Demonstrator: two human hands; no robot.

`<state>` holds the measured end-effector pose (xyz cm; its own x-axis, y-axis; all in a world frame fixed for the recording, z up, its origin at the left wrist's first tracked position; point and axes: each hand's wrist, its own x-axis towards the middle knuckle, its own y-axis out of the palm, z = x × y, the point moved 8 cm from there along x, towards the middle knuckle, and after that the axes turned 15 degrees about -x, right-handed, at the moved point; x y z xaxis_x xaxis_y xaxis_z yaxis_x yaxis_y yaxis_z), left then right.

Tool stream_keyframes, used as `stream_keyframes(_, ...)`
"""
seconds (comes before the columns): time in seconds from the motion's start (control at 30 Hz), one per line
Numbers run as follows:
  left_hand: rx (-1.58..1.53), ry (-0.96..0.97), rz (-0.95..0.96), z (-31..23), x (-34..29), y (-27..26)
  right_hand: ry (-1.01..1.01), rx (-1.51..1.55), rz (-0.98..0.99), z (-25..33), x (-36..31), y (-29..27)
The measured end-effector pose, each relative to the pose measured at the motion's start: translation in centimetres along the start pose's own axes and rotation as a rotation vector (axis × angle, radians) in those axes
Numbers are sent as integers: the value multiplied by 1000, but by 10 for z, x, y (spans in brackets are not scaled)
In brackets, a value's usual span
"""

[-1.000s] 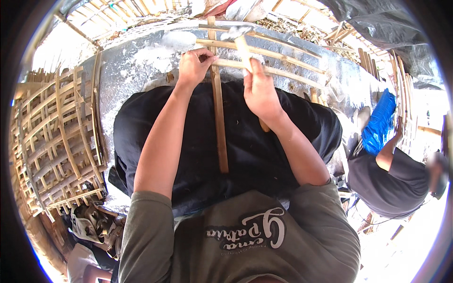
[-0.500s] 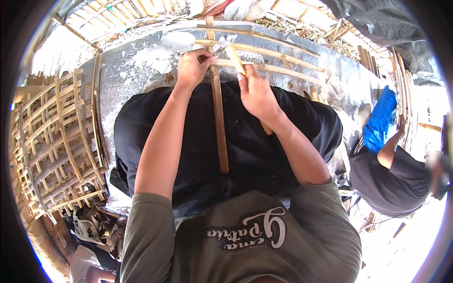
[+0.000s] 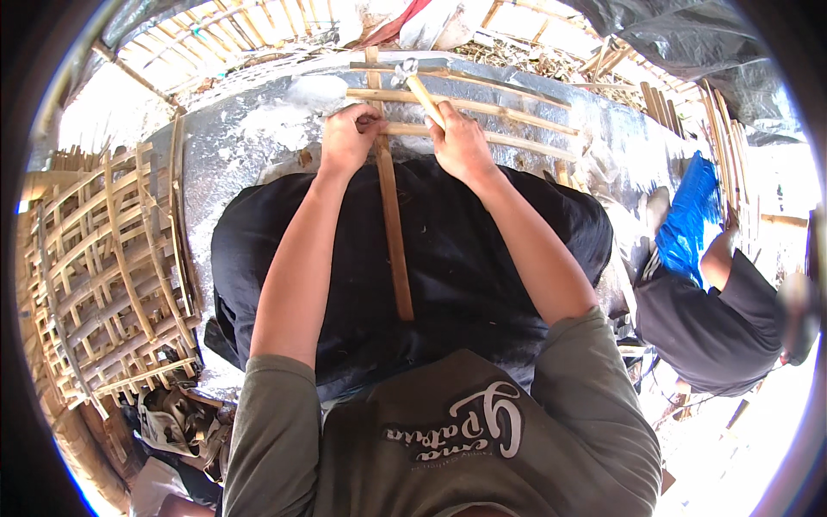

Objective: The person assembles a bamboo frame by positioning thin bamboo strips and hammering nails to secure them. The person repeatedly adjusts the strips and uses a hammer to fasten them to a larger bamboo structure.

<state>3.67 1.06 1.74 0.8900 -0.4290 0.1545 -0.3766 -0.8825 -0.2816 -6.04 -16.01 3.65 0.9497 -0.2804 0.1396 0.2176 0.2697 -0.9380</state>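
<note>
My left hand (image 3: pixel 351 140) is pinched closed where a bamboo strip (image 3: pixel 525 145) meets an upright wooden stick (image 3: pixel 394 228); whatever its fingertips hold is hidden. Just to its right, my right hand (image 3: pixel 463 145) grips a hammer (image 3: pixel 424 96) by its light wooden handle. The metal head is up, over the far strips. Two more strips, a middle one (image 3: pixel 482 107) and a far one (image 3: pixel 508 84), cross the stick side by side and run off to the right. The stick's near end rests on the black cloth (image 3: pixel 465 250) over my lap.
A grey, white-stained slab (image 3: pixel 224 121) lies beneath the strips. Woven bamboo panels (image 3: pixel 108 267) are stacked at the left. On the right a person in dark clothes (image 3: pixel 706 327) sits by a blue plastic sheet (image 3: pixel 689 207). Bamboo sticks (image 3: pixel 719 146) stand behind.
The hammer head has moved from near the middle strip to over the far strip. Its handle's lower end, seen before below my right wrist, is hidden now. My left hand keeps its pinch.
</note>
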Motion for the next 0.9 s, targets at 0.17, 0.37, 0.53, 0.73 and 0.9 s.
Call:
stream_keyframes(0.17, 150, 232, -54, -12, -7, -1, -29, 57, 94, 16, -9, 6)
stream_keyframes(0.37, 247, 225, -88, -13, -9, -1, -4, 104, 129, 12, -8, 10)
stream_keyframes(0.53, 493, 239, -112, -28, -18, -1, -52, 85, 56, 13, -10, 12)
stream_keyframes(0.73, 863, 160, -28, -46, -60, 15, -96, 57, 13, 8, -10, 23)
stream_keyframes(0.9, 876, 100, 129, -51, -89, 32, -79, 78, 21, 9, -9, 22)
